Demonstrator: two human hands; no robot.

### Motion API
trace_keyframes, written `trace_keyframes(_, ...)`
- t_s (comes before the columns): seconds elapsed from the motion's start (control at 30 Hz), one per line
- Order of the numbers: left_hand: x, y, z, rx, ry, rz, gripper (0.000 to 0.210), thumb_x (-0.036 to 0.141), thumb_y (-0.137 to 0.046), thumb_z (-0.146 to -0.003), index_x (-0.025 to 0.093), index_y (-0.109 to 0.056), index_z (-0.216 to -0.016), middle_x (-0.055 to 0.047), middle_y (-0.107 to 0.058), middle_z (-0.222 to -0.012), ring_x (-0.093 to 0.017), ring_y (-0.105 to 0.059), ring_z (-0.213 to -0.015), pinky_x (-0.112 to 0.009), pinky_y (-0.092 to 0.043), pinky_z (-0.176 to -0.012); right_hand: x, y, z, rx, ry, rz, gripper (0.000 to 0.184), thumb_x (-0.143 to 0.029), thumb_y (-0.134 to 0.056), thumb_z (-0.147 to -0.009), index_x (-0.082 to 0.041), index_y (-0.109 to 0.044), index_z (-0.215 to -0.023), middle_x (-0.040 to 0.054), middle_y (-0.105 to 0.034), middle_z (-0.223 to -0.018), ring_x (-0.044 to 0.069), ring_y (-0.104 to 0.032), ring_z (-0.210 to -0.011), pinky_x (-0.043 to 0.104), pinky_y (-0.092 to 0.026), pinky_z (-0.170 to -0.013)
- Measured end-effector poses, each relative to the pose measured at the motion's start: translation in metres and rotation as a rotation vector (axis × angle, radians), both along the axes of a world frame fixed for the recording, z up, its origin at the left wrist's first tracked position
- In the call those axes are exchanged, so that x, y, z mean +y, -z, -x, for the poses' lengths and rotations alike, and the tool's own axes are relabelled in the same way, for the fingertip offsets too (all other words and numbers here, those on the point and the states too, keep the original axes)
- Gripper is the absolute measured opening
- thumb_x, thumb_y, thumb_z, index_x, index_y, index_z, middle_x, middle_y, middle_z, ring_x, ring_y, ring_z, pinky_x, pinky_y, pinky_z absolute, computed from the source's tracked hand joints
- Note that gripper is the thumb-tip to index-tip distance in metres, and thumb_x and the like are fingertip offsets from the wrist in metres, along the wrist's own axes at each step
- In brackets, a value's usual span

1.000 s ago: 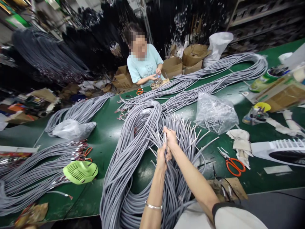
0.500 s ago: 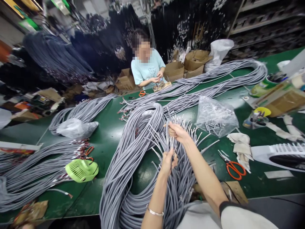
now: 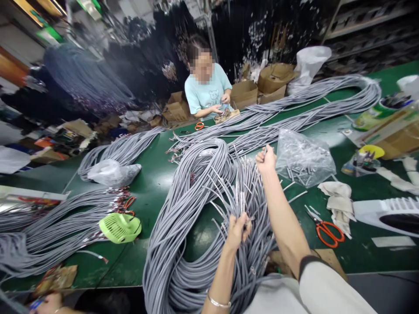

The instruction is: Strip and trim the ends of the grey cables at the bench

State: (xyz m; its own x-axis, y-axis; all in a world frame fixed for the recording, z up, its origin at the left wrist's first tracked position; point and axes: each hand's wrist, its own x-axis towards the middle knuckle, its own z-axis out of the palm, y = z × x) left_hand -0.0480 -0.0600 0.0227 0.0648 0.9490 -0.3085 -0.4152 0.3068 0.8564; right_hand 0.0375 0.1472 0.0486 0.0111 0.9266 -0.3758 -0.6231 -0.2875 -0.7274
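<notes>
My left hand [image 3: 238,229] is closed around the end of a grey cable, and pale stripped strands [image 3: 242,201] stick up above the fingers. Around it lies a big looped bundle of grey cables [image 3: 173,226], many with whitish bared ends pointing away from me. My right hand [image 3: 266,160] is raised off the cable ends, to the right of the bundle. Its fingers are pinched on a short grey piece of cable sheath [image 3: 265,150], mostly hidden by them. Just right of this hand lies a clear plastic bag [image 3: 304,155] with short grey pieces in it.
Orange-handled scissors [image 3: 329,232], a crumpled cloth [image 3: 336,200] and a white fan [image 3: 386,213] lie at the right. A green fan [image 3: 120,227] and more cable bundles [image 3: 55,222] are on the left. A person [image 3: 209,91] works across the green table [image 3: 157,172].
My right hand has moved away from my left, to the right and farther up, with the short sheath piece. My left hand stays low at the cable end. The view has shifted slightly.
</notes>
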Motion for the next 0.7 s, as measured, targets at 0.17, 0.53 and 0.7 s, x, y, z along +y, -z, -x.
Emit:
trace_keyframes(0.17, 0.011, 0.001, 0.007, -0.078, 0.093, -0.03, 0.053, 0.062, -0.052, -0.071, 0.017, -0.036, -0.048, 0.01, -0.026, -0.029, -0.002, -0.019, -0.024, -0.019, -0.017, -0.033, -0.063, 0.015, 0.007, -0.006, -0.4, 0.001, 0.019, -0.029, -0.059, -0.078, -0.011, -0.059, -0.076, -0.0048, -0.05, -0.051, 0.003, -0.038, -0.036, 0.015, -0.03, -0.033)
trace_keyframes(0.53, 0.015, -0.003, 0.002, 0.035, 0.05, -0.026, 0.055, 0.065, -0.044, -0.074, 0.019, -0.035, -0.046, 0.01, -0.022, -0.029, -0.002, -0.018, -0.025, -0.019, -0.018, -0.034, -0.09, 0.015, 0.026, -0.17, -0.48, -0.151, 0.03, -0.038, -0.062, -0.076, -0.011, -0.056, -0.064, -0.0093, -0.036, -0.043, 0.001, -0.028, -0.032, 0.014, -0.021, -0.03)
trace_keyframes(0.7, -0.005, -0.012, -0.013, 0.229, -0.048, -0.017, 0.055, 0.065, -0.05, -0.07, 0.018, -0.037, -0.044, 0.007, -0.031, -0.033, -0.003, -0.024, -0.028, -0.021, -0.018, -0.034, -0.045, -0.003, -0.014, -0.362, -0.148, -0.241, 0.027, -0.036, -0.046, -0.089, -0.012, -0.054, -0.082, -0.0048, -0.05, -0.063, 0.003, -0.042, -0.044, 0.016, -0.037, -0.04)
